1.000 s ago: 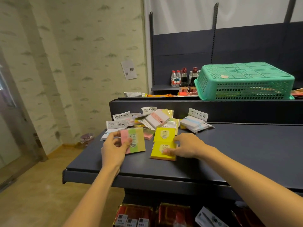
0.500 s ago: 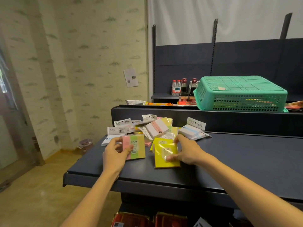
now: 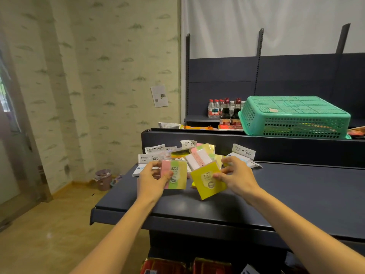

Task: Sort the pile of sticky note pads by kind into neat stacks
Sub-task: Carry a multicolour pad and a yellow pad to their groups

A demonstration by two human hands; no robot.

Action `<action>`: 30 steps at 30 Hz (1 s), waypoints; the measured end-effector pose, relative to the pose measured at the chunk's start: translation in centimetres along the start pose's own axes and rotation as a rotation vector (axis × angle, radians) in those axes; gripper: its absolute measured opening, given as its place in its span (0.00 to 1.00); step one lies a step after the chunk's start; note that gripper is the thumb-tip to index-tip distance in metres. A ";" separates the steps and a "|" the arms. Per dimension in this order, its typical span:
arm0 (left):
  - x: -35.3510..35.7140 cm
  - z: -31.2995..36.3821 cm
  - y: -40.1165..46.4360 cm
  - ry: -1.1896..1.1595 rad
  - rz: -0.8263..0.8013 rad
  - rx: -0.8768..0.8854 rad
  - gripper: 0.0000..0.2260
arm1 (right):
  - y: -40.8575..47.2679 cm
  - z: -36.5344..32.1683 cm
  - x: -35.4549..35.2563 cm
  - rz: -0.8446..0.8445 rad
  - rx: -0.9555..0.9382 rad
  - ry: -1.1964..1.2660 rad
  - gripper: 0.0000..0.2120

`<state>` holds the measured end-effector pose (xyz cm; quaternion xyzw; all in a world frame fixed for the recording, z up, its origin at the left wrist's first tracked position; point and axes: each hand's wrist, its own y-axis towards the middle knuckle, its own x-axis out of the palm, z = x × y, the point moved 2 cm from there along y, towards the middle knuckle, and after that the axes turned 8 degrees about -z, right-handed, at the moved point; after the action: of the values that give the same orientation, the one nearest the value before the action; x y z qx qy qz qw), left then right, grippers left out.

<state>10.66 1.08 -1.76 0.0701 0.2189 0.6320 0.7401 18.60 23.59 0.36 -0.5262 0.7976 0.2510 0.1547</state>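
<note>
My left hand [image 3: 151,179] grips a striped pink, green and yellow pad [image 3: 177,175] marked 2209, held upright above the dark shelf top [image 3: 296,194]. My right hand [image 3: 236,175] holds a plain yellow pad [image 3: 207,179] marked 2207, tilted and lifted off the shelf. Part of another yellow pad shows beneath it. Behind both hands lies the mixed pile of pads [image 3: 197,157]: white packets, pink-and-white pads, yellow ones. A white and blue packet [image 3: 244,154] lies at the pile's right.
A raised dark ledge [image 3: 256,147] runs behind the pile. On it sits an upturned green plastic basket [image 3: 294,117], with bottles [image 3: 225,109] to its left. The shelf's left end drops to a wooden floor with a small bin [image 3: 102,178].
My right hand has picked the yellow pad up from the shelf and tilted it. My left hand has lifted the striped pad a little. The camera view has dropped slightly.
</note>
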 end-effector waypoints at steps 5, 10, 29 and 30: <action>-0.4 -0.1 1.5 -0.099 -0.055 -0.042 0.16 | 0.7 -1.0 0.4 0.021 0.089 0.025 0.12; -0.2 -0.6 2.5 -0.252 -0.103 -0.109 0.11 | 0.9 -0.8 0.4 0.092 0.171 0.135 0.04; 15.5 6.8 -2.7 -0.287 -0.329 -0.092 0.14 | -10.2 7.6 -14.3 0.547 0.392 0.334 0.09; 16.8 7.4 -3.6 -0.289 -0.335 -0.096 0.15 | -11.0 8.3 -15.8 0.566 0.386 0.334 0.08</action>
<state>18.76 17.86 -0.43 0.0875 0.0887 0.4933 0.8609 34.84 36.78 -1.02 -0.2799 0.9582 0.0396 0.0436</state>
